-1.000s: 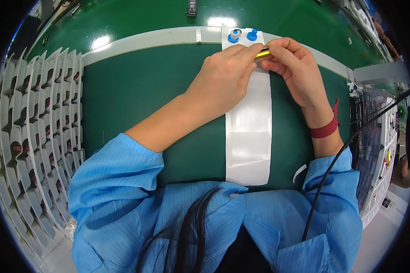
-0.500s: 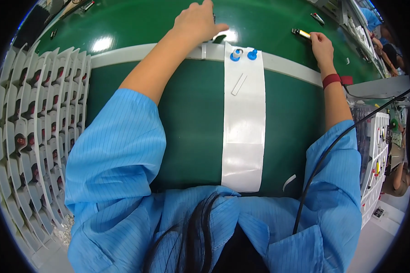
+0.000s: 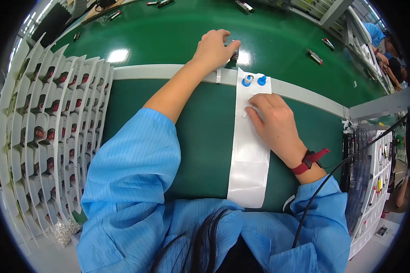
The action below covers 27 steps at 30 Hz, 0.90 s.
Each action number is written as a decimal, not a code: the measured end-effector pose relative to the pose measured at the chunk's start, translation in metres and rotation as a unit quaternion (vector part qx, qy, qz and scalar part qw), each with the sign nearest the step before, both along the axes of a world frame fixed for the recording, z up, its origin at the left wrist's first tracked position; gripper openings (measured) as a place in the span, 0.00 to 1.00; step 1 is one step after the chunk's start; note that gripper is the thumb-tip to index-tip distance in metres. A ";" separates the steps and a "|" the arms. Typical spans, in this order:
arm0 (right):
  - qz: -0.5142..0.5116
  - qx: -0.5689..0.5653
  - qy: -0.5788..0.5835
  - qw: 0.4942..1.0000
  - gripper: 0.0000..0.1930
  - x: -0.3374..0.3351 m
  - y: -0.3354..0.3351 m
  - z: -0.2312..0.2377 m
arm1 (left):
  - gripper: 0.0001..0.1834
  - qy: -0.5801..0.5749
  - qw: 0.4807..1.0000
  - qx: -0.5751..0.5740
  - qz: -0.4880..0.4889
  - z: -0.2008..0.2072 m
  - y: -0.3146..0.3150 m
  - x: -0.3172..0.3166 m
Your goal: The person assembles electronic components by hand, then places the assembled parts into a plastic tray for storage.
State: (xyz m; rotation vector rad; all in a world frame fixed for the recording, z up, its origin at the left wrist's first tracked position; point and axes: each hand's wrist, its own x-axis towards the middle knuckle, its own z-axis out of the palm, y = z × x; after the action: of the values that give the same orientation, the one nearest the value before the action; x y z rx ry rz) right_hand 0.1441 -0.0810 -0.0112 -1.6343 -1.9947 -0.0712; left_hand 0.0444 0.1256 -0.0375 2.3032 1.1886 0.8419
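My left hand reaches over the far green surface, thumb and fingers apart. Just under its thumb is a small dark object, partly hidden; the hand does not visibly grip it. Lower down, my right hand is over a long white glossy strip. Its thumb and bent fingertips straddle a small narrow clear-white slip lying there, with a slight gap between them. Beyond these fingers, at the strip's far end, sit a blue round-based piece with a white top and a plain blue one.
A white rail crosses between the near and far green surfaces. Several small dark stick-shaped items, one of them at the right, lie beyond it. Stacked white trays stand left, a white rack right. A black cable hangs by my right arm.
My right hand has let go of the small stick-shaped item on the far surface and come back to the white strip. My left hand stays near the dark object. The view has shifted.
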 end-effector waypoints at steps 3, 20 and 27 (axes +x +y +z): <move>-0.007 -0.017 0.030 0.999 0.06 0.001 0.001 0.005 | 0.22 -0.088 0.996 -0.005 -0.014 -0.006 0.017 -0.009; 0.114 -0.198 0.608 0.760 0.06 0.014 0.006 -0.010 | 0.18 0.068 0.911 0.383 -0.136 0.001 0.166 0.057; 0.120 -0.201 0.617 0.751 0.06 0.011 0.009 -0.011 | 0.19 0.349 0.864 0.333 -0.142 0.016 0.147 0.139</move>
State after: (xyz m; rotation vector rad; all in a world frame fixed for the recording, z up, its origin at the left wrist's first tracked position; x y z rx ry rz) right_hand 0.1551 -0.0721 -0.0224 -1.0422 -1.1029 1.2756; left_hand 0.1835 0.2726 -0.0215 3.4441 0.8082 0.3088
